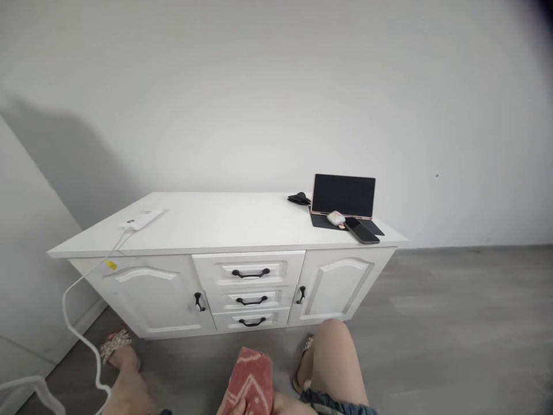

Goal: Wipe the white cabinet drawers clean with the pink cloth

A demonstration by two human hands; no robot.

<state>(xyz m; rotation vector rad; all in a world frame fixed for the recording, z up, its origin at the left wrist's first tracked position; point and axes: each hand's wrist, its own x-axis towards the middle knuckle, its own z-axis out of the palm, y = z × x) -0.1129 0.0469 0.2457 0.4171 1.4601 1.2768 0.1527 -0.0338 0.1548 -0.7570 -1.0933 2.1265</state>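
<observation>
- A red cloth [251, 377] with a pale pattern is held up at the bottom edge of the view, in front of the knees and above the grey floor [432, 346].
- The left hand [235, 407] is seen only as fingertips at the cloth's lower left edge, where its grip is clenched on the fabric.
- A patch of skin touching the cloth's lower right is taken for the right hand [287, 405]. Most of it is cut off by the frame, so the state of its grip cannot be told.
- A bare knee [334, 351] is raised just right of the cloth.
- One sandalled foot [302, 363] is seen beside the knee, and another [117, 346] is planted on the floor at the left.
- Beyond, a white cabinet [332, 288] is set against the wall. Three drawers [250, 274] are flanked by two doors, all shut.
- At the left of its worktop [224, 222] a white power strip [142, 219] is laid, and its cable [73, 323] is draped over the front edge to the floor.
- At the right end a dark tablet [343, 196] is propped upright. A phone [362, 230], a small white case [336, 218] and a small black item [299, 199] are placed near it.
</observation>
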